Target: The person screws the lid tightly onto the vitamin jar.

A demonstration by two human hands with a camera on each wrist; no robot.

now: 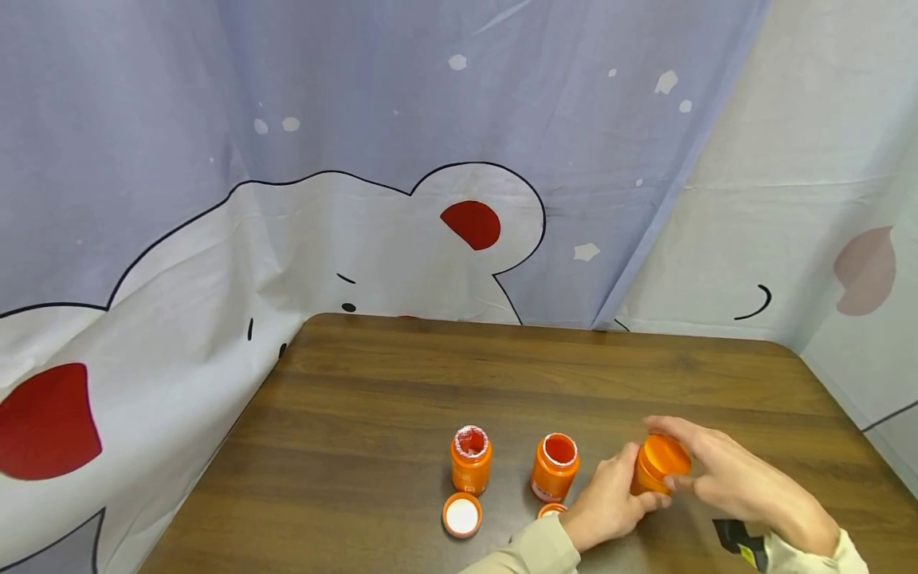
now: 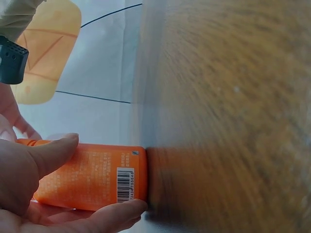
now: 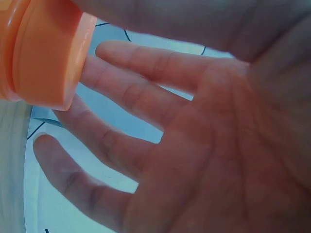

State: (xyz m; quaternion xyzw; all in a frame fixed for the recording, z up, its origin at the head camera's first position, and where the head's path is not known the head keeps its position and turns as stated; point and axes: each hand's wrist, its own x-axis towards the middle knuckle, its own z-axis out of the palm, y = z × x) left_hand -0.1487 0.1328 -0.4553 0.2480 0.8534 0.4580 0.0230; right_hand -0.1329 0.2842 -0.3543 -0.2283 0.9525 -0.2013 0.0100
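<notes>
On the right side of the table, my left hand (image 1: 608, 498) grips an orange plastic bottle (image 2: 90, 174) by its body. A barcode and small print show on the bottle, which stands upright with its base at the tabletop. The orange lid (image 1: 668, 454) is on its top. My right hand (image 1: 742, 482) holds this lid (image 3: 46, 56) at its rim, thumb on one side and fingertips on the other. In the right wrist view the little finger stays off the lid.
Left of my hands stand two uncapped orange bottles (image 1: 471, 472) (image 1: 552, 480), with torn foil at their mouths. A white-lined lid (image 1: 461, 516) lies before one; another lid (image 1: 551, 509) is partly hidden by my left arm. A printed curtain (image 1: 373, 247) borders the wooden table (image 1: 344, 446).
</notes>
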